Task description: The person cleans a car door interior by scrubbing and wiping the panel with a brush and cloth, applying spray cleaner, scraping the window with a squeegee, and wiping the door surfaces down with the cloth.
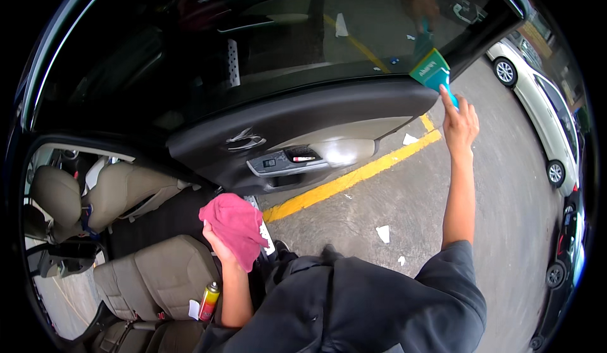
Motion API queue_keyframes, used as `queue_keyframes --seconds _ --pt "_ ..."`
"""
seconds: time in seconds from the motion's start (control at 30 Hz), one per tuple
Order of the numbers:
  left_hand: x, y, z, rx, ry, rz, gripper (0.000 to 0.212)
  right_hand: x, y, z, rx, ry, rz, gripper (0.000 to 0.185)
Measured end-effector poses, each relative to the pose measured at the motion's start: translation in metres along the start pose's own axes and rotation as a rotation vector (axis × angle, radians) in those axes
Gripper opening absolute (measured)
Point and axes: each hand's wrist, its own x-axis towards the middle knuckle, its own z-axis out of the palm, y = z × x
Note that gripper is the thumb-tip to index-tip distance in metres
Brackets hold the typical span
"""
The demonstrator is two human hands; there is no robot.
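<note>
In my right hand [460, 124] is a teal squeegee scraper [434, 70], its index finger stretched along the tool. The scraper's wide edge is at the lower corner of the dark car door window [284, 44], near the rear end of the door; whether it touches the glass I cannot tell. A reflection of hand and tool shows in the glass. My left hand [220, 246] grips a bunched pink cloth [237, 227] beside the door opening, below the door's inner panel [303, 116].
A spray can [209, 301] and a white piece lie on the beige rear seat [175, 267]. White scraps [383, 234] and a yellow painted line [351, 177] mark the pavement. A silver car [536, 106] and a dark car [562, 258] stand at right.
</note>
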Motion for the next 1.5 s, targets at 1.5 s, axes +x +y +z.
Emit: queue_keyframes --seconds 1.5 --pt "0.019 -0.027 -0.018 0.026 0.035 0.007 0.057 0.024 -0.074 0.0 0.234 0.039 -0.305 0.062"
